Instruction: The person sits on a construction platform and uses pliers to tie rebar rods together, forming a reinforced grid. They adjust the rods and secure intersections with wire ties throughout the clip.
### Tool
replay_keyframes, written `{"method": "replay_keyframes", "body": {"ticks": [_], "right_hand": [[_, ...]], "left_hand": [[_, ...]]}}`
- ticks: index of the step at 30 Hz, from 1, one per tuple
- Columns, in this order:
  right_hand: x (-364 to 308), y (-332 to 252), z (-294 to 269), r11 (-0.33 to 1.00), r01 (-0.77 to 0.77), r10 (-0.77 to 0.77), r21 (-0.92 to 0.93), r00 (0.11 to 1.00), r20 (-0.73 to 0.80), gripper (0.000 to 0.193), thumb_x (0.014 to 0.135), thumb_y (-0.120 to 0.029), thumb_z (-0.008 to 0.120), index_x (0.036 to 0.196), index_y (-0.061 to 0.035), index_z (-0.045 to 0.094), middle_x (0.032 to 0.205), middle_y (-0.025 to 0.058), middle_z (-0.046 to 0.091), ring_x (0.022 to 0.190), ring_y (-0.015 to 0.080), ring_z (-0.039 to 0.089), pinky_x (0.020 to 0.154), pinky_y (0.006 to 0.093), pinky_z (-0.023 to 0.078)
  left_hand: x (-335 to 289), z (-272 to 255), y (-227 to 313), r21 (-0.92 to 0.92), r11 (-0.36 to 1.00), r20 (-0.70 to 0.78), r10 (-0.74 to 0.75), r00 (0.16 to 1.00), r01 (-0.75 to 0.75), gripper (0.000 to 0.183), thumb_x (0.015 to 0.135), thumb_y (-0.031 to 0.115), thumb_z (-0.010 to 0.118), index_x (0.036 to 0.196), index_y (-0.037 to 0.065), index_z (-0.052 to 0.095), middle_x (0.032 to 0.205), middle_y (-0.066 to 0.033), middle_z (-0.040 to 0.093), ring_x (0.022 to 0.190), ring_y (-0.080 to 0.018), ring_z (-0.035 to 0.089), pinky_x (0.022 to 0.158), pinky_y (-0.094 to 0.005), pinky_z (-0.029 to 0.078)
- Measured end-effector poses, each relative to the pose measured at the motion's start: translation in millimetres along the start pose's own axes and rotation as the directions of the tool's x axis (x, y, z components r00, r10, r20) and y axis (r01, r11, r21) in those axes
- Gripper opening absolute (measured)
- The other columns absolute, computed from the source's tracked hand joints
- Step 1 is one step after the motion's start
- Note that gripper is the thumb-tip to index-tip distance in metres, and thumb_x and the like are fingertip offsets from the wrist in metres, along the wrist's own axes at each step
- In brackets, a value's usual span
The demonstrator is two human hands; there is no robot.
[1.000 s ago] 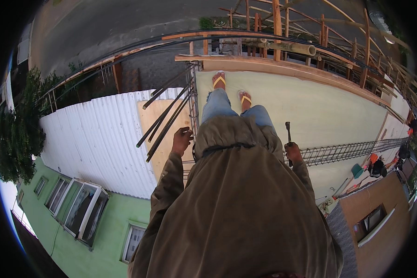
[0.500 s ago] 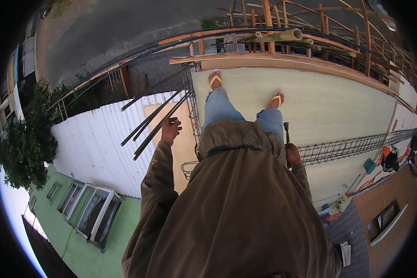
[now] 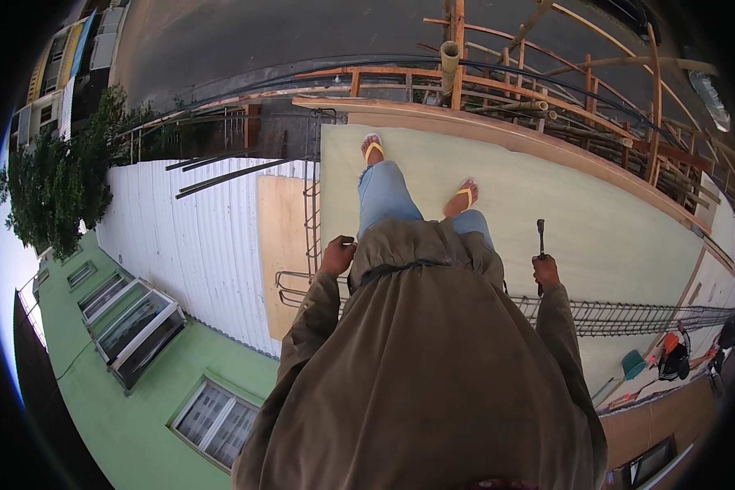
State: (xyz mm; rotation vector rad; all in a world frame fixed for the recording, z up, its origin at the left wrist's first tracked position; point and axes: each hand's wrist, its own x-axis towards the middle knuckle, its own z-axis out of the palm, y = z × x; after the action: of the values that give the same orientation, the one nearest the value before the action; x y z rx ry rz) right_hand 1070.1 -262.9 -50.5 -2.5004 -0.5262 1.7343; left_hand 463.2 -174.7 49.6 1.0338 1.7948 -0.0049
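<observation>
My left hand (image 3: 338,256) hangs beside the hem of my brown jacket, its fingers loosely bent with nothing visible in them. It is nearest to the jacket and to a narrow rebar cage (image 3: 311,204) along the left side of the pale green deck (image 3: 580,208). Held out over the deck, my right hand (image 3: 546,270) is closed around a dark hand tool (image 3: 541,235). The tool has a straight shaft and a small thicker head pointing away from me; its exact kind is unclear. Its lower end shows just below my fist.
Across the deck on my right lies a long rebar cage (image 3: 629,315). A wooden edge board (image 3: 498,135) runs along the far side, with scaffolding poles beyond. Rebar ends (image 3: 229,178) jut over the white corrugated roof (image 3: 188,237). A green bucket (image 3: 633,364) stands at the right.
My view has turned and moved along the deck. My left hand has come in toward the jacket, away from the jutting bars. My right hand has swung outward with the tool.
</observation>
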Motion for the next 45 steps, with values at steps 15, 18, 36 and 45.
{"method": "replay_keyframes", "body": {"ticks": [15, 18, 36, 45], "right_hand": [[9, 22, -42, 0.997, -0.005, -0.011, 0.077, 0.978, 0.208, 0.017, 0.096, -0.016, 0.057, 0.089, -0.0003, 0.056, 0.076, 0.0081, 0.061, 0.057, 0.018, 0.06, 0.049, 0.0348, 0.048], [21, 26, -30, 0.989, 0.112, -0.072, -0.1, 0.937, 0.343, 0.017, 0.091, -0.014, 0.062, 0.089, 0.0031, 0.061, 0.071, 0.0078, 0.061, 0.056, 0.0203, 0.06, 0.053, 0.0365, 0.051], [27, 12, -72, 0.992, 0.062, -0.053, -0.112, 0.996, 0.077, 0.017, 0.096, -0.016, 0.058, 0.086, -0.0018, 0.057, 0.071, 0.0066, 0.057, 0.058, 0.0194, 0.061, 0.045, 0.0369, 0.046], [27, 19, -51, 0.984, 0.14, -0.125, -0.115, 0.984, 0.13, 0.019, 0.093, -0.016, 0.06, 0.081, -0.0023, 0.056, 0.064, 0.0052, 0.054, 0.052, 0.017, 0.055, 0.043, 0.0371, 0.04]], "left_hand": [[-3, 79, 28, -0.213, 0.977, -0.217, -0.062, 0.974, 0.015, 0.04, 0.09, 0.027, 0.067, 0.117, -0.004, 0.068, 0.088, -0.0162, 0.075, 0.075, -0.0227, 0.072, 0.073, -0.0358, 0.057], [-8, 88, 45, -0.231, 0.973, -0.212, -0.026, 0.977, -0.024, 0.041, 0.09, 0.028, 0.066, 0.116, -0.004, 0.068, 0.09, -0.0175, 0.075, 0.076, -0.023, 0.073, 0.074, -0.036, 0.057], [-36, 113, -18, -0.172, 0.979, -0.193, -0.139, 0.971, 0.106, 0.038, 0.091, 0.025, 0.068, 0.112, -0.006, 0.069, 0.095, -0.0177, 0.074, 0.078, -0.0207, 0.074, 0.068, -0.0356, 0.058], [-37, 118, 13, -0.143, 0.99, -0.23, -0.022, 0.973, -0.011, 0.036, 0.089, 0.027, 0.067, 0.111, -0.002, 0.071, 0.087, -0.0168, 0.075, 0.072, -0.0221, 0.073, 0.072, -0.0359, 0.057]]}}
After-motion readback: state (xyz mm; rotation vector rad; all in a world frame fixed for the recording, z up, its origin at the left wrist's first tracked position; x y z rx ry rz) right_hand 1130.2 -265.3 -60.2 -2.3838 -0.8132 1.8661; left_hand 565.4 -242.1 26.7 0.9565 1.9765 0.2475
